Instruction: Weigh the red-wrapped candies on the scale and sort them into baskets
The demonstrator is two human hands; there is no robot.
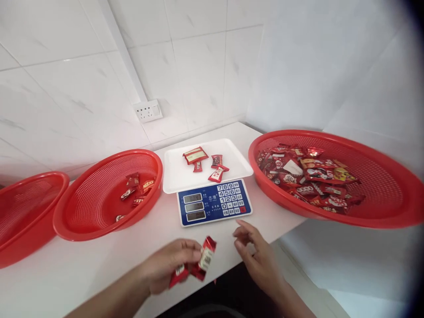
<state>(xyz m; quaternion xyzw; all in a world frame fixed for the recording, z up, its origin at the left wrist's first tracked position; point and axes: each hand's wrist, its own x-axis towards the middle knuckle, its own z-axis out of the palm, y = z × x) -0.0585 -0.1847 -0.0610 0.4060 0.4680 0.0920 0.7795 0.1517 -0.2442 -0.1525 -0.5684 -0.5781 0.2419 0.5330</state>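
My left hand (174, 263) is closed around a few red-wrapped candies (206, 259), held above the front edge of the table. To its right, my right hand (255, 254) hovers with its fingers curved and apart, nothing between them. Just beyond both hands stands a digital scale (215, 202) with a blue keypad panel. On the scale's white tray (175, 170) lie several red candies (217, 173), one larger flat packet (195, 154) among them. The scale's display digits are too faint to read surely.
At the right, a big red plastic basket (391, 212) holds a heap of wrapped candies. A second red basket (96, 194) on the left has several candies in it, and a third red basket (29, 221) overlaps the left edge. A wall socket (148, 111) sits behind.
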